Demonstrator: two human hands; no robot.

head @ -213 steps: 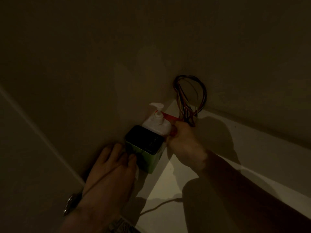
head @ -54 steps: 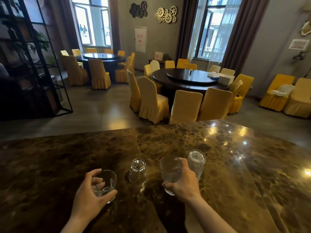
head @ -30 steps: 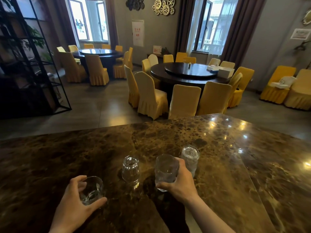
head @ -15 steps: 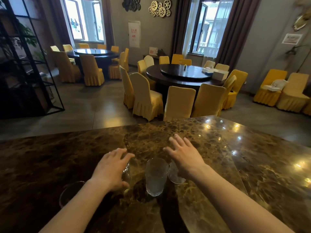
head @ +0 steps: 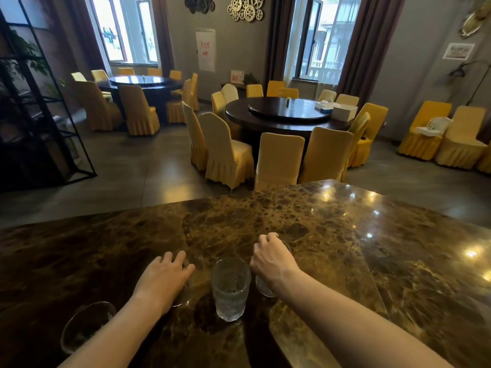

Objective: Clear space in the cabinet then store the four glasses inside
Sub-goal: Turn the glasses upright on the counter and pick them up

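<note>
Chairs (head: 277, 158) in yellow covers ring a dark round table (head: 281, 115) beyond the marble counter (head: 345, 248). Head view: four glasses stand on the counter. The left hand (head: 163, 281) curls over one glass (head: 183, 298), the right hand (head: 271, 261) closes over another (head: 263, 288); how firmly, I cannot tell. A third glass (head: 230, 288) stands free between them, the fourth (head: 82, 328) beside the left forearm.
</note>
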